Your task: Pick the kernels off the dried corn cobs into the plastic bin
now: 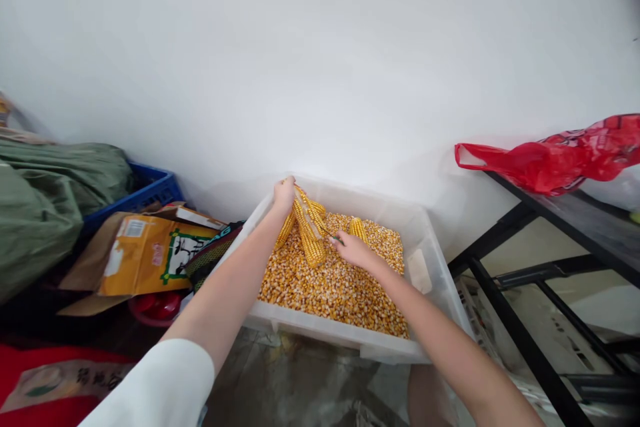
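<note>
My left hand is closed around the upper end of an ear of corn, which slants down over the loose kernels. A pale bare strip runs along the ear between its rows. In my right hand is a thin tool with a dark green handle, its slim end against or close to the ear; the exact kind is too small to tell. Other ears lie beside the held one, and another ear rests just behind my right hand. Corn kernels fill much of the translucent plastic bin below both hands.
A white wall rises behind the bin. To the left are an orange cardboard box, a blue crate, green cloth and a red bag. At right stands a black metal frame with a red plastic bag on top.
</note>
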`<state>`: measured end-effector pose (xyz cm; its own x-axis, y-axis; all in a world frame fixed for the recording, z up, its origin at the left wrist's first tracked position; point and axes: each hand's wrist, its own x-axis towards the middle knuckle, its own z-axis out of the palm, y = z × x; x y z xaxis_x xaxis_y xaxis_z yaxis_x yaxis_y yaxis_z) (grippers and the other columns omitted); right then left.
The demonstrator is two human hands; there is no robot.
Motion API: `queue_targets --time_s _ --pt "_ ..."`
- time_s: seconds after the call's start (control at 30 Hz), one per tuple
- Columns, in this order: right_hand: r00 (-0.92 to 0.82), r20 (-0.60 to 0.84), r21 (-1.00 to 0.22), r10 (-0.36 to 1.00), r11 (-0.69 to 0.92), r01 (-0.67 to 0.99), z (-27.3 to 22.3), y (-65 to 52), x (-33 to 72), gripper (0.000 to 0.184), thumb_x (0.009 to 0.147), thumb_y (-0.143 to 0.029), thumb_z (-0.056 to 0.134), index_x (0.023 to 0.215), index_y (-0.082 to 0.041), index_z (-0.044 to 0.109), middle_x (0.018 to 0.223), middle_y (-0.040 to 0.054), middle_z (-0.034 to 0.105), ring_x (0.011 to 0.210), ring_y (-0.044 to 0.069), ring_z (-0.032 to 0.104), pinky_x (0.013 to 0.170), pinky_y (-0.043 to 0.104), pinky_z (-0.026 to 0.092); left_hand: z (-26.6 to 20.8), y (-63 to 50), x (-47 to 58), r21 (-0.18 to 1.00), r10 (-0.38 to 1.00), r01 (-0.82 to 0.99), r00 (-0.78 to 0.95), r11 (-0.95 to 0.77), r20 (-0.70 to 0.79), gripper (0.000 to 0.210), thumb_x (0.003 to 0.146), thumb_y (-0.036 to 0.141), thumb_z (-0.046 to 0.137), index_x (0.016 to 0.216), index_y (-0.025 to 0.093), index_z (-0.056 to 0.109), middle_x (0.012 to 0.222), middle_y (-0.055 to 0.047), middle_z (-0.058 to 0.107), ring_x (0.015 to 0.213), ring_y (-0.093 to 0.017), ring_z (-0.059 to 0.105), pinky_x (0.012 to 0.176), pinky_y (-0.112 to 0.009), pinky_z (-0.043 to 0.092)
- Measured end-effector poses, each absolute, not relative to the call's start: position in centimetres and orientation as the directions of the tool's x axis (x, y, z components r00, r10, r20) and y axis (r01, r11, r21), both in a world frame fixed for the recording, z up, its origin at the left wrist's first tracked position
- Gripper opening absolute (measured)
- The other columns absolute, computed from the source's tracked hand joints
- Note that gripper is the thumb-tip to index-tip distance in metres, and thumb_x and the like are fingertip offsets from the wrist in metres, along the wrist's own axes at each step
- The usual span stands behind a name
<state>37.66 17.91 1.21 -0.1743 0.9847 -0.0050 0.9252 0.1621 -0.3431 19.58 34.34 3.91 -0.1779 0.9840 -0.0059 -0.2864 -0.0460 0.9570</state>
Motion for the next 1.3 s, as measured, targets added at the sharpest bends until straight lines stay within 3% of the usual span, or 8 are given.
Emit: queue_targets --time_s 0.1,0.2,0.4,0.5,0.73,0.97,1.13,1.3 --pt "-0.156 0.042 -0.390 0.987 0.160 0.907 2.4 17.9 38.0 0.030 0.090 -0.040 0.039 0.095 -0.018 0.059 0.093 0.0068 0.065 0.085 0.018 0.058 0.070 0.025 0.039 3.9 34.4 19.6 0.958 0.984 -0.282 -0.179 -0.059 0.008 0.013 0.069 0.029 0.045 0.063 0.018 0.048 0.046 -0.005 0.054 0.046 -0.022 0.056 0.048 -0.031 0.043" --pt "-0.098 0.146 -0.560 0.984 0.164 0.812 3.2 18.1 37.7 0.024 0.086 -0.037 0.047 0.102 -0.021 0.056 0.097 0.0040 0.064 0.088 0.016 0.058 0.075 0.026 0.041 4.1 34.1 19.7 0.956 0.986 -0.287 -0.165 -0.056 0.008 0.013 0.069 0.029 0.045 0.062 0.018 0.048 0.045 -0.005 0.053 0.044 -0.021 0.055 0.048 -0.032 0.042" --pt "0.011 0.180 -0.923 0.984 0.165 0.347 2.7 19.3 35.7 0.038 0.084 -0.053 0.040 0.088 -0.017 0.052 0.058 -0.0031 0.053 0.048 0.010 0.051 0.049 0.020 0.041 4.8 33.3 19.9 0.960 0.987 -0.273 -0.157 -0.056 0.012 0.013 0.069 0.029 0.044 0.064 0.017 0.049 0.044 -0.005 0.053 0.043 -0.021 0.054 0.047 -0.031 0.041" --pt "0.047 0.221 -0.934 0.974 0.198 0.297 2.2 19.7 35.1 0.044 0.085 -0.057 0.034 0.085 -0.017 0.052 0.057 -0.0029 0.052 0.043 0.008 0.047 0.043 0.018 0.039 5.0 33.1 20.0 0.963 0.988 -0.264 -0.157 -0.048 0.007 0.015 0.070 0.029 0.044 0.065 0.017 0.050 0.044 -0.006 0.053 0.045 -0.022 0.054 0.048 -0.031 0.042" --pt "0.081 0.329 -0.798 0.941 0.231 0.557 1.6 18.7 35.0 0.046 0.088 -0.055 0.028 0.084 -0.018 0.056 0.052 -0.0019 0.054 0.048 0.011 0.053 0.052 0.020 0.042 5.0 33.0 19.8 0.964 0.986 -0.258 -0.165 -0.058 0.015 0.015 0.070 0.028 0.043 0.062 0.018 0.049 0.044 -0.005 0.053 0.045 -0.021 0.054 0.048 -0.031 0.043" --pt "0.109 0.225 -0.946 0.968 0.191 0.261 0.9 18.9 35.3 0.046 0.083 -0.058 0.036 0.085 -0.017 0.055 0.062 0.0017 0.059 0.051 0.013 0.058 0.050 0.024 0.047 4.8 33.3 19.8 0.962 0.987 -0.266 -0.157 -0.058 0.016 0.015 0.069 0.029 0.043 0.062 0.017 0.048 0.044 -0.005 0.052 0.042 -0.019 0.053 0.048 -0.030 0.043" --pt "0.104 0.268 -0.931 0.958 0.230 0.284 0.7 19.1 35.1 0.041 0.082 -0.055 0.042 0.085 -0.016 0.058 0.060 0.0012 0.058 0.052 0.013 0.057 0.053 0.024 0.049 4.8 33.3 19.9 0.960 0.985 -0.272 -0.169 -0.067 0.021 0.014 0.069 0.028 0.043 0.061 0.017 0.047 0.043 -0.004 0.052 0.041 -0.019 0.052 0.046 -0.029 0.042" --pt "0.148 0.194 -0.955 0.970 0.152 0.253 1.0 19.7 34.4 0.038 0.082 -0.053 0.042 0.080 -0.017 0.055 0.058 0.0011 0.060 0.049 0.014 0.058 0.051 0.024 0.049 4.5 33.2 19.9 0.964 0.977 -0.251 -0.212 -0.088 0.034 0.016 0.068 0.029 0.043 0.061 0.016 0.048 0.044 -0.005 0.053 0.042 -0.020 0.053 0.045 -0.030 0.042"
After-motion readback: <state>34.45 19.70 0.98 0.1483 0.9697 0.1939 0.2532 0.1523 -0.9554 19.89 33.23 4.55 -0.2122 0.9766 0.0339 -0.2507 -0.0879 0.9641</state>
